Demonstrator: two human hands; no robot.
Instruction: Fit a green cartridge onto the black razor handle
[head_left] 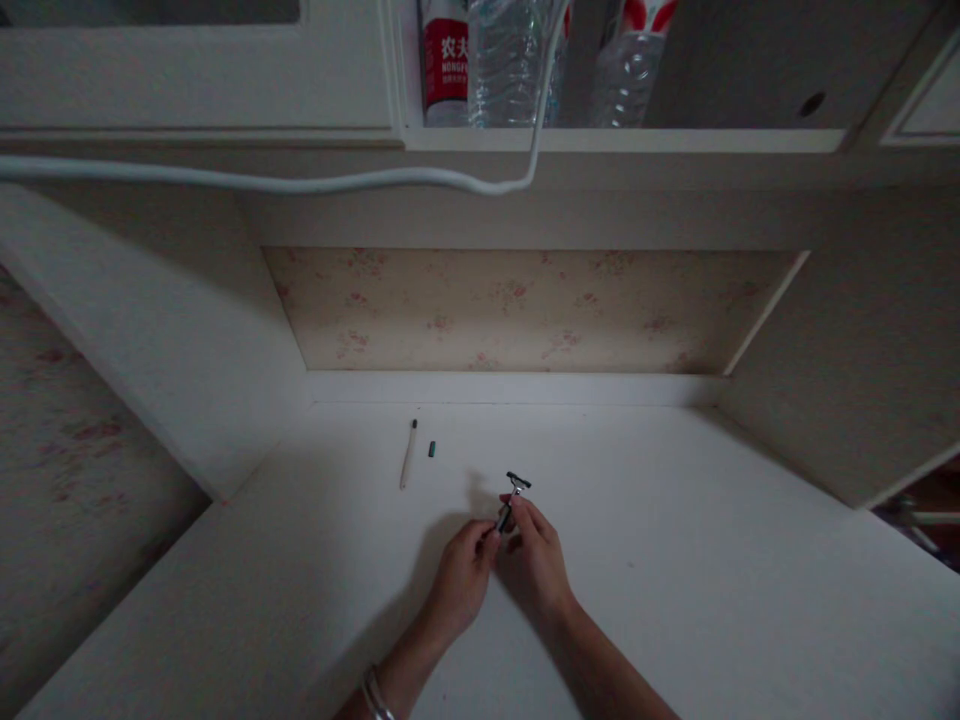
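Hands (540,548) (two) hold one razor (517,483) near one white stick (407,462).

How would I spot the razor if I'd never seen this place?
Start at the white desktop, then find the left hand and right hand near its middle. The razor is held between them; its dark T-shaped head distinguishes it from the slim white stick and small green piece nearby.

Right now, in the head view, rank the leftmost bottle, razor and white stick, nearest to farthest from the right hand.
1. Razor: held in the right hand.
2. White stick: on the table, ahead and left.
3. Leftmost bottle: on the upper shelf.
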